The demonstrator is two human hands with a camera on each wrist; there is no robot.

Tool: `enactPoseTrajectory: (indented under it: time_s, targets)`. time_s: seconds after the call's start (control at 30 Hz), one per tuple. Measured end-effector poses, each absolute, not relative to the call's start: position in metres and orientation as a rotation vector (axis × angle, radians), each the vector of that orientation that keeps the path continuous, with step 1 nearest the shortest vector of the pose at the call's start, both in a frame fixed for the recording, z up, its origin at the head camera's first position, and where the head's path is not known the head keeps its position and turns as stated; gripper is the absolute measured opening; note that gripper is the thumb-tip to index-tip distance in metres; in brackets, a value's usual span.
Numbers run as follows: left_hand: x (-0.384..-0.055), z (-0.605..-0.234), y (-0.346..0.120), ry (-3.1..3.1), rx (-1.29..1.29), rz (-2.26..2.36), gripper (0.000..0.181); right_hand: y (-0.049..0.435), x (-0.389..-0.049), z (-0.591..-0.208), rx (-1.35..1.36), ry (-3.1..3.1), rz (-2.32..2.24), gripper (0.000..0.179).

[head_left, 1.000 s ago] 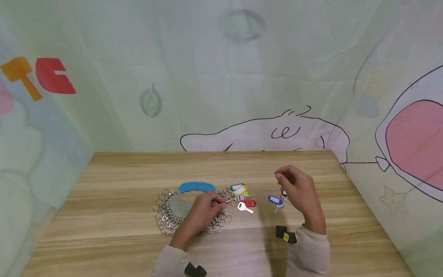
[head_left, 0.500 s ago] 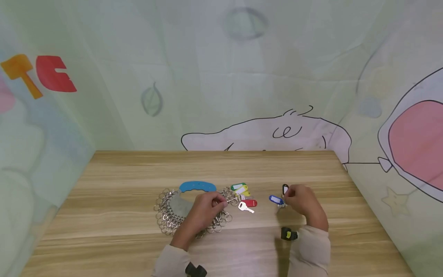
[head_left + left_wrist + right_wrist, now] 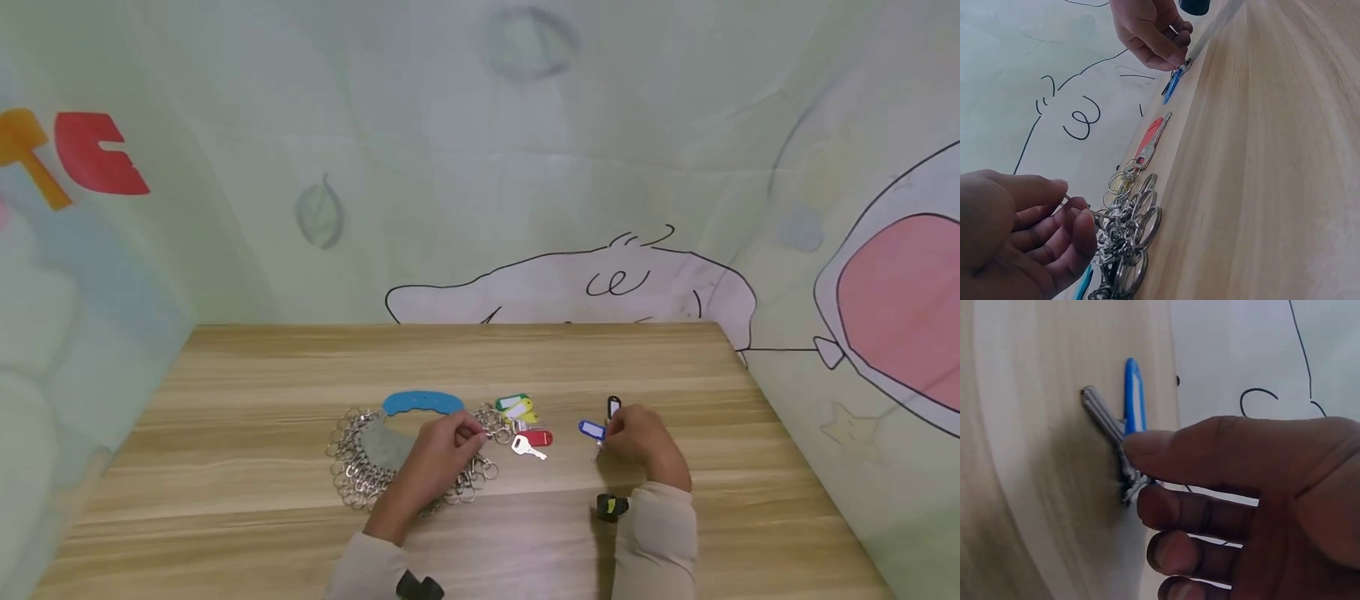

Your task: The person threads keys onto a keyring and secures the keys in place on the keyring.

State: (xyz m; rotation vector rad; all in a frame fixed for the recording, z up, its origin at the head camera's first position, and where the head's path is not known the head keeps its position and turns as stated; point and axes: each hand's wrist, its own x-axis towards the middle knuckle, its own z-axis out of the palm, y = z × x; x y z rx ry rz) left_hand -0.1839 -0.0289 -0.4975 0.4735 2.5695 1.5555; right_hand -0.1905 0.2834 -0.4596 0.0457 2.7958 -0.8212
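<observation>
My left hand [image 3: 442, 450] pinches a thin metal ring [image 3: 1065, 199] between thumb and fingertips, at the right side of the bunch. Fanned around a grey plate [image 3: 384, 448] with a blue handle [image 3: 422, 402] are many metal split rings [image 3: 352, 475]; my left hand hides part of them. My right hand [image 3: 647, 435] is over a key [image 3: 1102, 415] with a blue key tag [image 3: 592, 430] and a black key tag [image 3: 614, 407]. In the right wrist view a gap shows between thumb and forefinger, with the small rings [image 3: 1137, 485] just beyond.
Between the hands lie a silver key [image 3: 529, 448], a red key tag [image 3: 537, 437], a green key tag [image 3: 513, 402] and yellow key tags [image 3: 521, 410]. They lie beside the bunch on the wooden table [image 3: 300, 367]. A printed cloth wall [image 3: 450, 183] rises behind the table.
My right hand has come down from above the table to the keys with the blue and black tags, then shifted slightly toward the blue one. My left hand keeps its pinch in place.
</observation>
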Motion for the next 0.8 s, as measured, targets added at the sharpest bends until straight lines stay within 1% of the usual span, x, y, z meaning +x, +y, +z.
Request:
enactPoseTrajectory:
  time_s: [0.17,0.4,0.5,0.67,0.8]
  targets:
    - [-0.184,-0.496,-0.031,2.56,0.486,1.567,0.004,0.281,-0.194,-0.463,0.084,2.787,-0.793,0.003]
    - [-0.183,-0.499,-0.031,2.553,0.478,1.571,0.004,0.283,-0.192,-0.459,0.09,2.835,-0.845,0.003]
    - [-0.183,-0.5,-0.031,2.55,0.482,1.578,0.004,0.283,-0.192,-0.453,0.078,2.9,-0.938,0.006]
    - [-0.182,-0.502,-0.031,2.54,0.493,1.592,0.004,0.278,-0.193,-0.446,0.058,3.005,-1.215,0.003]
    - [-0.182,-0.501,-0.032,2.546,0.505,1.594,0.004,0.274,-0.195,-0.443,0.037,3.024,-1.46,0.008]
